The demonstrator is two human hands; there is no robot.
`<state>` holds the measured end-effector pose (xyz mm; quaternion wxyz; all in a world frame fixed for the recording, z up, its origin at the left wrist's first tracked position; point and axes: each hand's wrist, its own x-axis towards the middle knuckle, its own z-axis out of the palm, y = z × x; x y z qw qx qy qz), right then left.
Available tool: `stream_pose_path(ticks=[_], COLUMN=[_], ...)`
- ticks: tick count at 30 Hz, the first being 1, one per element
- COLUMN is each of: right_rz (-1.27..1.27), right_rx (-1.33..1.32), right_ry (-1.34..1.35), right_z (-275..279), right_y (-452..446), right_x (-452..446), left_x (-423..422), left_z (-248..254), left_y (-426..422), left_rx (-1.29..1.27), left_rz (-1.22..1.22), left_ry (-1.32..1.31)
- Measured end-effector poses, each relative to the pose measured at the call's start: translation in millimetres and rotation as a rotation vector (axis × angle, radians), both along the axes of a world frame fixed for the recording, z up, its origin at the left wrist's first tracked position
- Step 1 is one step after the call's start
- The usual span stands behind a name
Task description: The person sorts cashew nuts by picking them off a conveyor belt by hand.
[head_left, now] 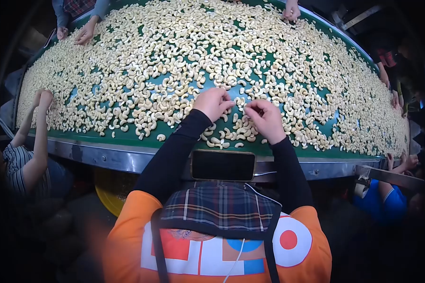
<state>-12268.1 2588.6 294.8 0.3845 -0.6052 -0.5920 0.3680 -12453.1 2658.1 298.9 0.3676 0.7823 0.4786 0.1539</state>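
Note:
Pale cashew nuts lie spread thickly over a green sorting belt. Near the belt's front edge, my left hand is low over the nuts, its thumb and fingers pinched together. Whatever may be between those fingertips is too small to make out. A short gap away, my right hand is turned towards it, also with thumb and forefinger drawn together at a nut-strewn spot. Its fingertips hide what they may hold. A few loose cashews lie between and below the two hands.
A phone with a dark screen and a white cable rests at the metal rim before me. Co-workers' hands reach in at the far left, and others at the back and both sides. A yellow container stands below the rim.

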Motion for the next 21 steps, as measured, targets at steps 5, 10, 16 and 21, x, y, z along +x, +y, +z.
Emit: stream_pose_path(ticks=[5, 10, 16, 21], right_rz=[-0.105, -0.103, -0.311, -0.272], right_rx=[0.264, 0.165, 0.061, -0.132], right_ry=[-0.328, -0.334, 0.475, 0.348], right_z=[-10.4, -28.0, -23.1, -7.7], right_y=[51.4, 57.8, 31.9, -8.4], right_x=[-5.6, -5.5, -17.1, -26.2], left_x=[-16.3, 11.3, 11.5, -28.1], left_z=[-20.1, -20.7, -2.3, -1.2], left_y=[2.6, 12.1, 29.1, 15.0], left_rx=[-0.733, -0.248, 0.128, 0.188], left_rz=[0.137, 0.053, -0.292, -0.371], left_ry=[-0.709, -0.430, 0.291, 0.301])
